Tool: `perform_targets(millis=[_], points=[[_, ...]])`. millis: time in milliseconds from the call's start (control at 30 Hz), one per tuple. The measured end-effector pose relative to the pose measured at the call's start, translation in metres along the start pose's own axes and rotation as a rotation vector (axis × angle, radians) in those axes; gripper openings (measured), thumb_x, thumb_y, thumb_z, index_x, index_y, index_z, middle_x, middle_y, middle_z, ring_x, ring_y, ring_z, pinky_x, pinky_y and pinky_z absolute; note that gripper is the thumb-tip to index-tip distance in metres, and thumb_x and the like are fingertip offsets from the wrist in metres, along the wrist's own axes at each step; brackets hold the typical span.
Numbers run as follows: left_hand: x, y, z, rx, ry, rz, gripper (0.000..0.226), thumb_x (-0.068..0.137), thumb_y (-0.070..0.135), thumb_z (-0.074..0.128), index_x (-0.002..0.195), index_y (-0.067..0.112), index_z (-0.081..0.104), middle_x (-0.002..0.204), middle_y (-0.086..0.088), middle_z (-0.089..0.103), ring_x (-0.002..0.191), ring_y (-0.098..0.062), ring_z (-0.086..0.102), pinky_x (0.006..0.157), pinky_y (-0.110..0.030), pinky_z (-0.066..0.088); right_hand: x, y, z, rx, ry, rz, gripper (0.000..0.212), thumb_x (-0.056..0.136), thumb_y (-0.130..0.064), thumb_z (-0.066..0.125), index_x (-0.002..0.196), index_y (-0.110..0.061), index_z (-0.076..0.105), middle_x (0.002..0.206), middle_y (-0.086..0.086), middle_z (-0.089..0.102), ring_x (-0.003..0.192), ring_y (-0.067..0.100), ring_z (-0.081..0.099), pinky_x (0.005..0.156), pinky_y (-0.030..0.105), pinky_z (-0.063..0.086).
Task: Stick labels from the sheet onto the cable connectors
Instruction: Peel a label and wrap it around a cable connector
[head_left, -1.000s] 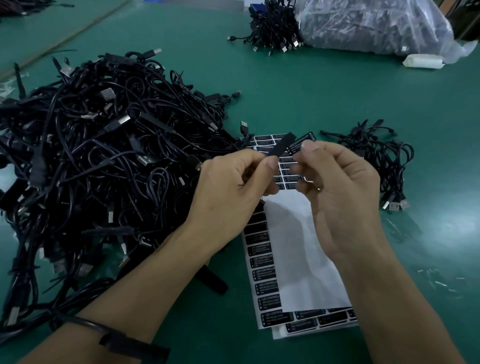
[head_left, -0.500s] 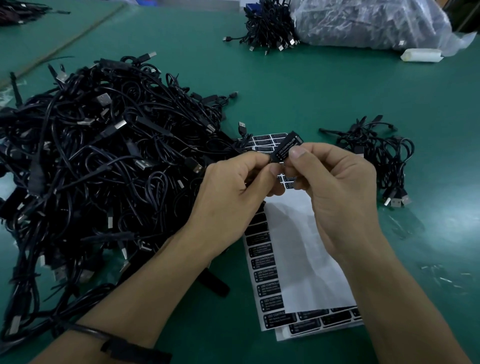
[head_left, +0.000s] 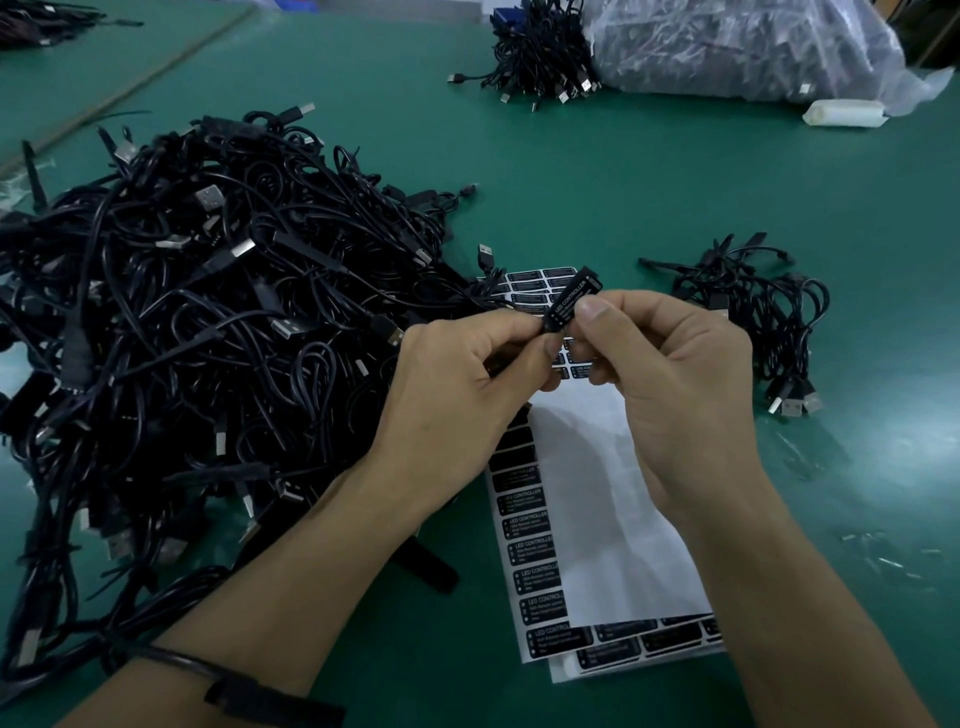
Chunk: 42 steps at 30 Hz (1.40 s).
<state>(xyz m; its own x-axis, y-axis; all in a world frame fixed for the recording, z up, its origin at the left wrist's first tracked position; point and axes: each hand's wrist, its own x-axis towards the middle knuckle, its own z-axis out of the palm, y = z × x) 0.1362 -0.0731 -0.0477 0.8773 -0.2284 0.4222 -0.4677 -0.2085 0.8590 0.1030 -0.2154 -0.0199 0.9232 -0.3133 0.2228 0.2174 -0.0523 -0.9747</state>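
Head view of a green tabletop (head_left: 623, 182). Just past centre toward 12 o'clock, both hands meet on one black connector (head_left: 584, 280), held tilted above the tabletop. Its upturned face bears a black label (head_left: 567, 305) printed "LED CONTROLLER" in white.

The left hand (head_left: 467, 374) pinches the connector's lower end between thumb and forefinger. The right hand (head_left: 670, 374) pinches it just beside the upper part of the label, its remaining fingers curled toward the palm.

The label sheet (head_left: 524, 545) lies flat below the hands, running from centre toward 6 o'clock. Its white backing is bare in the middle, with black labels along its left column, bottom row and far end. A second sheet (head_left: 563, 673) shows beneath its near edge.

A large cable pile (head_left: 208, 322) fills the 9 o'clock side, and one cable from it crosses the left forearm. A small cable bundle (head_left: 753, 312) lies at 3 o'clock, apart from the sheet. At 1 o'clock sit a clear plastic bag (head_left: 737, 47) of cables, another loose bundle (head_left: 540, 62) touching the bag's left side, and a white roll-shaped object (head_left: 844, 113).
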Motion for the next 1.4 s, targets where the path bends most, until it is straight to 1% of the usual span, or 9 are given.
perform_targets(millis=[300,500,767,967,1167,1300,1400], points=[[-0.0013,-0.0006,-0.0003,0.038,0.022,0.021,0.014,0.095,0.024,0.065,0.085,0.021,0.074,0.068,0.005,0.071,0.058,-0.023,0.067,0.055,-0.044,0.054,-0.0009,-0.0004,0.0031,-0.09,0.037,-0.072,0.019,0.091,-0.013,0.072,0.075,-0.024,0.074,0.063,-0.008,0.069,0.058,0.0,0.057,0.059,0.014,0.047],[-0.002,-0.0004,0.0007,0.035,0.018,0.02,0.016,0.095,0.02,0.066,0.083,0.017,0.075,0.068,0.006,0.071,0.058,-0.021,0.066,0.056,-0.042,0.053,-0.0007,0.0012,0.0039,-0.104,0.046,-0.08,0.019,0.091,-0.013,0.071,0.075,-0.024,0.074,0.062,-0.01,0.068,0.057,0.0,0.056,0.059,0.015,0.046],[-0.0012,-0.0004,0.001,0.04,0.015,0.02,0.017,0.096,0.023,0.064,0.084,0.016,0.074,0.068,0.004,0.071,0.059,-0.022,0.068,0.055,-0.042,0.055,0.0001,0.0027,0.003,-0.096,0.047,-0.08,0.017,0.091,-0.014,0.071,0.077,-0.023,0.074,0.065,-0.008,0.071,0.06,0.001,0.06,0.06,0.015,0.048],[-0.0011,-0.001,0.0013,0.036,0.019,0.032,0.016,0.096,0.022,0.065,0.085,0.017,0.075,0.068,0.005,0.071,0.057,-0.023,0.067,0.054,-0.042,0.054,0.0001,0.0041,0.002,-0.09,0.05,-0.084,0.017,0.091,-0.015,0.07,0.078,-0.024,0.074,0.066,-0.007,0.071,0.062,0.003,0.061,0.061,0.017,0.049],[-0.0013,-0.0015,0.0014,0.016,0.018,0.045,0.013,0.096,0.023,0.064,0.087,0.021,0.074,0.072,0.006,0.072,0.062,-0.022,0.07,0.055,-0.041,0.056,-0.0005,0.0049,0.0035,-0.097,0.073,-0.087,0.016,0.091,-0.014,0.071,0.077,-0.024,0.073,0.066,-0.007,0.071,0.061,0.003,0.063,0.061,0.016,0.049],[-0.0017,-0.0019,0.003,-0.008,0.024,0.05,0.012,0.096,0.022,0.065,0.088,0.02,0.074,0.076,0.005,0.074,0.064,-0.022,0.072,0.057,-0.041,0.057,-0.0007,0.0051,0.0041,-0.104,0.084,-0.091,0.015,0.09,-0.015,0.071,0.078,-0.022,0.074,0.067,-0.007,0.072,0.062,0.004,0.063,0.061,0.018,0.051],[-0.0019,-0.0026,0.004,-0.017,0.028,0.05,0.013,0.095,0.024,0.064,0.088,0.019,0.074,0.076,0.004,0.074,0.065,-0.022,0.072,0.057,-0.041,0.057,-0.0004,0.0055,0.0039,-0.118,0.095,-0.09,0.014,0.09,-0.016,0.071,0.078,-0.022,0.074,0.068,-0.005,0.072,0.063,0.007,0.064,0.062,0.022,0.053]])
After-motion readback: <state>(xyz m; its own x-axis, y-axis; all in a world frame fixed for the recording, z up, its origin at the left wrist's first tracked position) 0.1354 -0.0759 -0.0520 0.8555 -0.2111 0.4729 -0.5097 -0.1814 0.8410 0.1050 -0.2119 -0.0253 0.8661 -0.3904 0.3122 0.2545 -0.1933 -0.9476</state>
